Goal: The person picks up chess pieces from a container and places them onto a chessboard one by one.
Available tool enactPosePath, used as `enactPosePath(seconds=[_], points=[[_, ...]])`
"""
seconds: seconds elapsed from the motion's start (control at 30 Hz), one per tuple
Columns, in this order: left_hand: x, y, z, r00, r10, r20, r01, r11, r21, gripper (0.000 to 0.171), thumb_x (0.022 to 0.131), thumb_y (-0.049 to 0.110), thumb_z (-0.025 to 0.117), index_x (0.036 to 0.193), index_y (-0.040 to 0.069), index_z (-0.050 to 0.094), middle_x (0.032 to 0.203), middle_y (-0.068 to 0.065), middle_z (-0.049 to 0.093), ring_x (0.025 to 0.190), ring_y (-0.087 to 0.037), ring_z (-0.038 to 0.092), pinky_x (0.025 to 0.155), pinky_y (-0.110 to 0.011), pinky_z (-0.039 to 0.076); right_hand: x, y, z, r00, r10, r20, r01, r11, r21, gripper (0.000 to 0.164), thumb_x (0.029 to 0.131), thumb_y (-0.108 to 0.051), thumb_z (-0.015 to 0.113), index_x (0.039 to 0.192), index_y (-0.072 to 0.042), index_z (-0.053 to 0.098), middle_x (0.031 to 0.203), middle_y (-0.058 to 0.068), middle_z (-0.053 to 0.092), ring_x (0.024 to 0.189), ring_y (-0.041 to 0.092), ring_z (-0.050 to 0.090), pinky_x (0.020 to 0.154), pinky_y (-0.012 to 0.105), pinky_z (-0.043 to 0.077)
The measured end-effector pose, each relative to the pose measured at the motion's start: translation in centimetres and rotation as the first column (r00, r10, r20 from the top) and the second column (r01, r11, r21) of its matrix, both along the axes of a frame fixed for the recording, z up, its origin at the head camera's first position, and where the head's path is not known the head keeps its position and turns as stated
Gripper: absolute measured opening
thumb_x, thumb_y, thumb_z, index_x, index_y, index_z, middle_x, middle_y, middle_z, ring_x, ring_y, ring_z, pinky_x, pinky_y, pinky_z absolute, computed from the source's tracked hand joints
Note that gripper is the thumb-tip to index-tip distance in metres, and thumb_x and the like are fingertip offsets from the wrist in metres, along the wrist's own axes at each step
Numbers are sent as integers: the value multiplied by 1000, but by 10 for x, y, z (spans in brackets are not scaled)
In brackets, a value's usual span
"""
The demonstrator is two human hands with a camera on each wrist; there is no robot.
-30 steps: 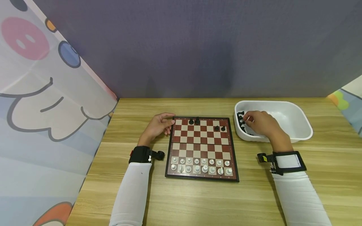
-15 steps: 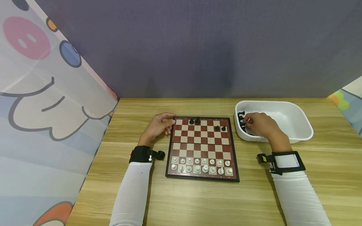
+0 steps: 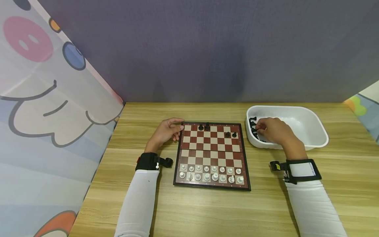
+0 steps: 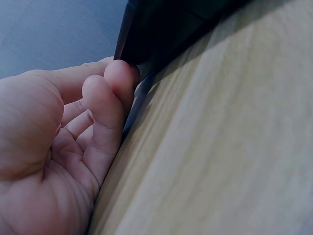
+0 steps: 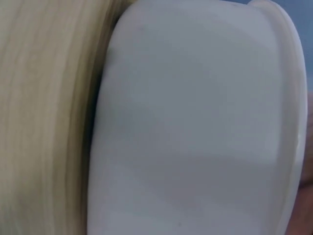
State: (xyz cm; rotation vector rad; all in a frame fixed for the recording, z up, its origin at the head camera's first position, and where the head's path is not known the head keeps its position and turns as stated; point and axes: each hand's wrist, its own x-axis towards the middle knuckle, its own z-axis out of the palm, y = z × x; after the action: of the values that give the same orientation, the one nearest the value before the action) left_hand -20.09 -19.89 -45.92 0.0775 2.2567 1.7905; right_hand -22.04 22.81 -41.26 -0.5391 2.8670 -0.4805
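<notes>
My left hand (image 3: 164, 132) holds the far left corner of a folding chessboard (image 3: 195, 153), thumb on its edge. In the left wrist view the fingers (image 4: 105, 115) curl up against the board's dark side (image 4: 161, 34). My right hand (image 3: 274, 131) reaches over the near rim of a white plastic tub (image 3: 302, 126), fingertips bent down among black chess pieces (image 3: 253, 118) along its left end. Whether it pinches one I cannot tell. The right wrist view is mostly the tub's outer wall (image 5: 190, 117), with a sliver of hand (image 5: 304, 205) beyond the rim.
White chess pieces (image 3: 206, 177) stand in two rows on the board's near side. A few black chess pieces (image 3: 207, 126) stand toward its far side. A grey partition (image 3: 189, 52) rises behind the wooden table (image 3: 192, 210), and a cartoon-print sheet (image 3: 38, 131) borders the left.
My right hand stays in the tub, its fingertips shifting slightly among the black chess pieces. The left hand, the board and the pieces on it have not moved.
</notes>
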Motion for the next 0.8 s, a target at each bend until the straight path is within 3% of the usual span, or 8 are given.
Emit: enactPosePath(seconds=[0.8], points=[[0,-1,0,1000,-8,-1,8,1000,8,37,86,25,63,122,22,56,82,-20,56,59,-27,55,54,-39,49,5,-2,15,992,-42,-121,35,998,-61,11,86,-21,60,94,-15,62,88,-1,63,78,22,56,59,40,42]])
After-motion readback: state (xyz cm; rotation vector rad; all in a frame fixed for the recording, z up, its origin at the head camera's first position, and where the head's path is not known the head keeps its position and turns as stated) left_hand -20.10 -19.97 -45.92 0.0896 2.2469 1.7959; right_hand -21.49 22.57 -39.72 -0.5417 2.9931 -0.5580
